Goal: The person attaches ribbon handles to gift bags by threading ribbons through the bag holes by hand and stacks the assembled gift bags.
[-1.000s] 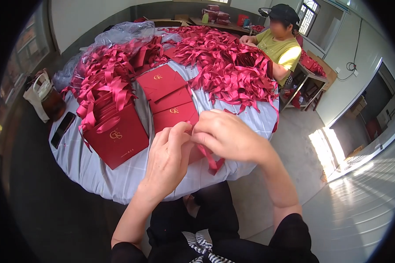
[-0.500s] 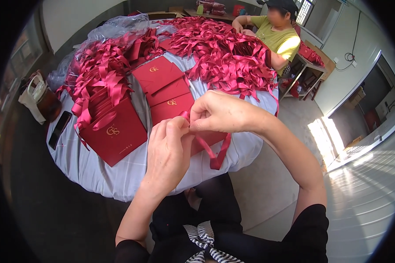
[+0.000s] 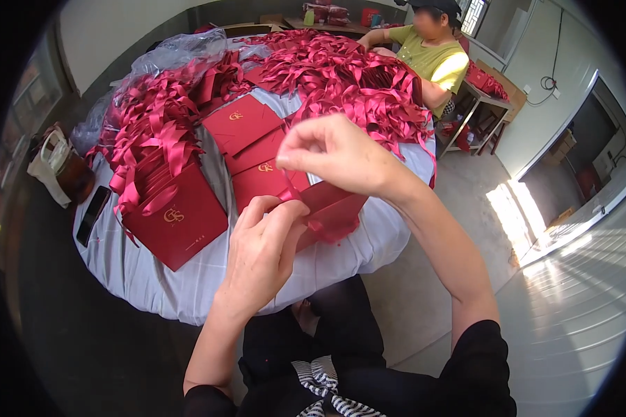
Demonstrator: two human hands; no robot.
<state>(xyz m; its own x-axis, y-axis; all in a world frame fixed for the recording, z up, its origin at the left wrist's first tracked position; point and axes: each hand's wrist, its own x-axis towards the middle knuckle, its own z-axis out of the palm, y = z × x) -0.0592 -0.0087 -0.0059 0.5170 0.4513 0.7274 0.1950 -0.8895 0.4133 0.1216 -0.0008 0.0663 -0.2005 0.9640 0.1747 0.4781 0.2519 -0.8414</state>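
Note:
My left hand (image 3: 261, 254) is closed, its thumb and fingers pinching a dark red ribbon (image 3: 291, 197) near the middle of the table's front side. Above it, my right hand (image 3: 341, 154) is raised with thumb and forefinger together on the ribbon, drawing a length up from the left hand's pinch. Just beyond and partly behind both hands stands a red paper gift bag (image 3: 337, 203); a blurred loop of ribbon hangs over its near side. Flat red paper bags (image 3: 240, 125) with gold lettering lie overlapping past my left hand.
A row of finished-looking ribboned bags (image 3: 177, 219) leans at the left beside a black phone (image 3: 94, 215). Heaps of ribboned bags (image 3: 355, 76) cover the far side, where a person in a yellow-green shirt (image 3: 431, 55) works. Clear plastic (image 3: 177, 52) lies far left. Pale cloth (image 3: 153, 292) covers the table.
My right hand has moved up and slightly left, away from my left hand, pulling ribbon with it. My left hand stays about in place. The ribbon loop by the bag has swung and blurred.

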